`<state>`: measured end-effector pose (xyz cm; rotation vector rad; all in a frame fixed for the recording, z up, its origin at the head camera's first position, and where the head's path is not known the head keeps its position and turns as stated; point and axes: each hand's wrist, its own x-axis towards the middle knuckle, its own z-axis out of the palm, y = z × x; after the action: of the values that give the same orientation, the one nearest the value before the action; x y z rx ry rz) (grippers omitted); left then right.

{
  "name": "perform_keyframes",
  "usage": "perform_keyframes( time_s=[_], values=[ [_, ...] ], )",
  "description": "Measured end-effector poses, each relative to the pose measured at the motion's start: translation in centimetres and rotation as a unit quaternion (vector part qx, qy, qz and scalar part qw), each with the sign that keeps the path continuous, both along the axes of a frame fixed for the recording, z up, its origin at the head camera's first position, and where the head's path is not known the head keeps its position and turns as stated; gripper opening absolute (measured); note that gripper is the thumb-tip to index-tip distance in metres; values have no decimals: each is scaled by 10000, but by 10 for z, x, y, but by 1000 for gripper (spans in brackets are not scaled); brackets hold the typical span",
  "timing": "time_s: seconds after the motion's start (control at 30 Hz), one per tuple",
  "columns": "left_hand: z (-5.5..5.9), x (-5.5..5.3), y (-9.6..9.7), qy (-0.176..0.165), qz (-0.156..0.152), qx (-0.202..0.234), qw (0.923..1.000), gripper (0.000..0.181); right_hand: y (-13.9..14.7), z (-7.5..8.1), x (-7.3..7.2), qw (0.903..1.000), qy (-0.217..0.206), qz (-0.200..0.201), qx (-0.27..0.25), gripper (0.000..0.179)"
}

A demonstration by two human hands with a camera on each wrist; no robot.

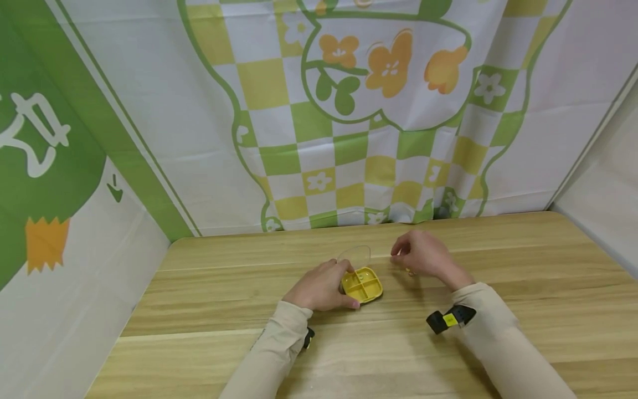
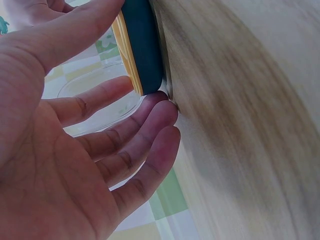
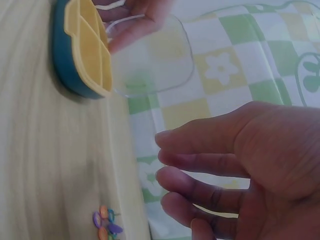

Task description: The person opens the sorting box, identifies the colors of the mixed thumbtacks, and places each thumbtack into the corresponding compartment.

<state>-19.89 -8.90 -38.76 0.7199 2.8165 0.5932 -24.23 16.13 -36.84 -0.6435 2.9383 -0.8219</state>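
Observation:
A small pill box with a yellow divided tray, a dark teal base and a raised clear lid sits on the table. My left hand holds it from the left, thumb at the front edge and index finger at the back edge near the lid. A tiny greenish spot shows in a back compartment. To the right, my right hand hovers with fingers loosely bent and thumb tip close to the index tip; nothing shows between them. Small colourful pieces lie in a cluster on the table below it.
The wooden table runs back to a hanging cloth with green and yellow checks and flowers. Another printed cloth hangs at the left, and a pale wall stands at the right. Each wrist wears a black strap.

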Motion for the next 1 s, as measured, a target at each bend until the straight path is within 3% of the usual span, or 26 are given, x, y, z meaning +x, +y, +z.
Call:
perform_keyframes(
  time_s=[0.53,1.0],
  values=[
    [0,1,0,4,-33,34,10000,66,13,4,-4,9994,7,-162,307,4],
    [2,1,1,-55,11,19,10000,67,25,2,-7,9956,-320,-462,743,5]
  ],
)
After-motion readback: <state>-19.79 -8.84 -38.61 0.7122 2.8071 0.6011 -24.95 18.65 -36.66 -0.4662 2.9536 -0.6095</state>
